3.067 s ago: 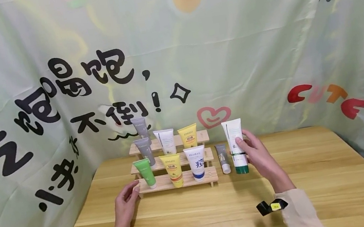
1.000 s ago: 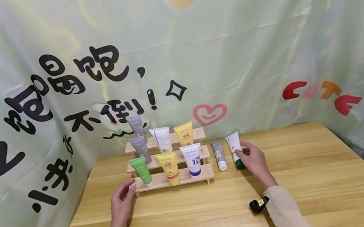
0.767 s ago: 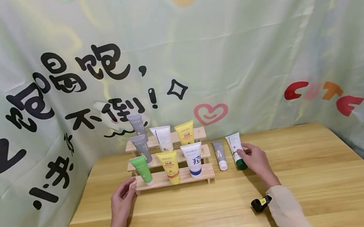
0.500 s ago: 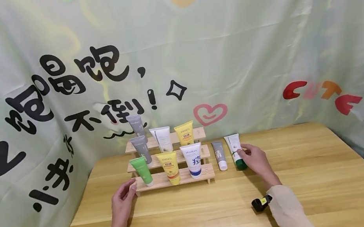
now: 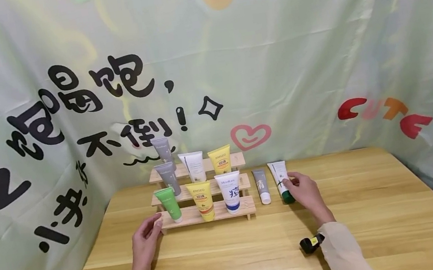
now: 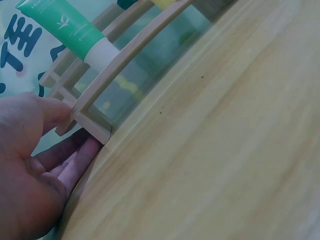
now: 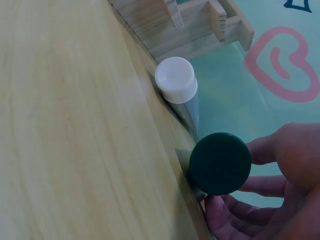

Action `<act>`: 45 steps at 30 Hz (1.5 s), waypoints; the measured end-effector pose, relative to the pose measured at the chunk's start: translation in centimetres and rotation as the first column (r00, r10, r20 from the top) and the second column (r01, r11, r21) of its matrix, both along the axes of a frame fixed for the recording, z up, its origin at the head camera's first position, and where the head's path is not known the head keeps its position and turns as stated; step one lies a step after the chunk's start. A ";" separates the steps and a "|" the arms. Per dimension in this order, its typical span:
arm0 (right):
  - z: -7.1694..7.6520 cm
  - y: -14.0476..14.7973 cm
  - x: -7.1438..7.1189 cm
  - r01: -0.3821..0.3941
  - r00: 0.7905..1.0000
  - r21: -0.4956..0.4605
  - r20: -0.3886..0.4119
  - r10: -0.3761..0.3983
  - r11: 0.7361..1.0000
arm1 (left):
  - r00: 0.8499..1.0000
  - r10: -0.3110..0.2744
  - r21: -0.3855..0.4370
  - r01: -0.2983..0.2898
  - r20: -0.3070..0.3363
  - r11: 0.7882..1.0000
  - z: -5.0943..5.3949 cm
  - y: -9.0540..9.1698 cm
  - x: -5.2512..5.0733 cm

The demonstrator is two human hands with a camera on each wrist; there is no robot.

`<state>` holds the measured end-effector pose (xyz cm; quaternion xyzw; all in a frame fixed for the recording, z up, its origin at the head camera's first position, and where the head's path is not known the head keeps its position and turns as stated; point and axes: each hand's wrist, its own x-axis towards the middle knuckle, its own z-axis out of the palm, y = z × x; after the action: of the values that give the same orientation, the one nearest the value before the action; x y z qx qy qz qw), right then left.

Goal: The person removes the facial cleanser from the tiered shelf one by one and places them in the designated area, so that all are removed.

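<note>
A white tube with a green cap point(image 5: 280, 182) lies on the table at the right of the stand; my right hand point(image 5: 304, 192) pinches its side. In the right wrist view its dark green cap point(image 7: 220, 163) faces the camera, with thumb and fingers around the tube. A grey tube with a white cap point(image 5: 262, 187) lies just left of it. My left hand point(image 5: 145, 240) grips the left end of the lowest step of the wooden stand point(image 5: 191, 216). The left wrist view has the thumb on the step's end point(image 6: 82, 102), fingers behind its leg, and a green tube point(image 6: 65, 25) above.
Three steps hold several tubes: a green one point(image 5: 170, 205), yellow ones point(image 5: 203, 200), white ones point(image 5: 230, 192) and grey ones point(image 5: 168, 178). A printed curtain point(image 5: 295, 70) hangs behind the wooden table point(image 5: 228, 260).
About three seconds ago my right hand held the green-capped tube upright and higher; it has since come down onto the table beside the grey tube. My left hand has stayed at the stand.
</note>
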<state>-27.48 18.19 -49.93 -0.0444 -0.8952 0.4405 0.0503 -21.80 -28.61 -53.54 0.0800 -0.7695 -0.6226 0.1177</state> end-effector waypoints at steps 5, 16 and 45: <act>0.1 0.1 0.0 -0.001 1.000 -0.003 -0.009 0.001 1.000 | 1.000 -0.006 -0.002 0.006 -0.004 1.000 0.2 0.0 0.1; 0.4 0.5 -0.1 0.002 0.997 -0.051 -0.083 -0.006 0.999 | 1.000 -0.003 -0.018 0.002 -0.009 1.000 0.0 0.0 -0.1; 8.5 -4.4 2.6 -0.215 0.900 -0.265 -0.428 0.086 0.940 | 1.000 -0.007 0.010 0.007 -0.007 1.000 0.3 0.2 0.4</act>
<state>-24.84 13.79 -41.41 0.1120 -0.7863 0.5755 0.1950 -21.38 -28.44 -53.28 0.0757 -0.7661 -0.6273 0.1178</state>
